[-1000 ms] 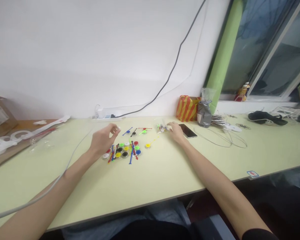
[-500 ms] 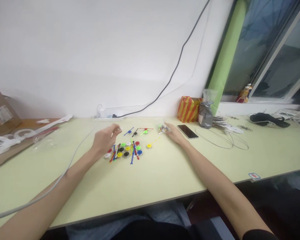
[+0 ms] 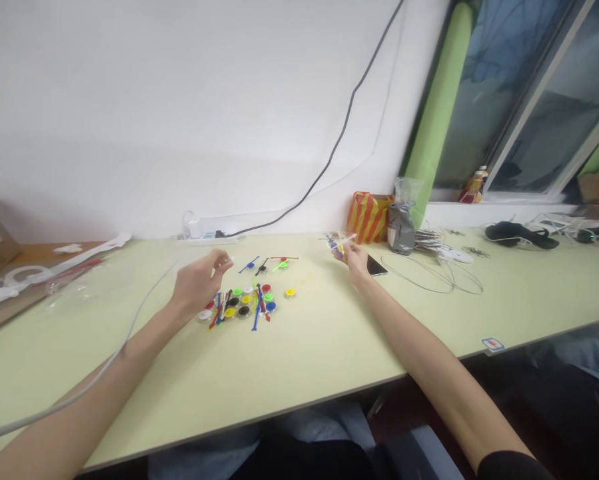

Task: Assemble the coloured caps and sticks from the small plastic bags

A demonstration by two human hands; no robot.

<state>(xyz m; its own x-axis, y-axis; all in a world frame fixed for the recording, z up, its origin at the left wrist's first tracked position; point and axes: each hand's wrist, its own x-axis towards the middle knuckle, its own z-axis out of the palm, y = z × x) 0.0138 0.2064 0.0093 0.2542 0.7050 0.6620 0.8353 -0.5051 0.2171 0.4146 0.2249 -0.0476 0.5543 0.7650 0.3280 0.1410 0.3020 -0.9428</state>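
My left hand [image 3: 199, 283] is raised at the left of a cluster of small coloured discs [image 3: 246, 300] on clear bases. Its fingertips pinch a small whitish piece [image 3: 231, 260], mostly hidden. Coloured arrow-shaped sticks [image 3: 256, 315] lie across the cluster. Behind it are several discs with arrows laid on top, such as a blue one [image 3: 250, 266] and a black one [image 3: 262, 268]. A yellow disc [image 3: 290, 293] with a yellow arrow sits apart to the right. My right hand [image 3: 353, 259] is closed on a white stick [image 3: 348, 239], over blurred coloured sticks [image 3: 333, 241].
A dark phone [image 3: 378, 266] lies partly behind my right wrist. Farther right are a striped red-and-yellow bag [image 3: 366, 219], a grey pouch [image 3: 402, 230] and thin looped wires [image 3: 439, 287]. A pale cable [image 3: 122, 353] crosses over my left forearm. A power strip [image 3: 202, 235] lies by the wall.
My right hand has lifted from the loose pile of sticks and turned, now with a white stick in its fingers. My left hand keeps its pinch. The view has shifted slightly right.
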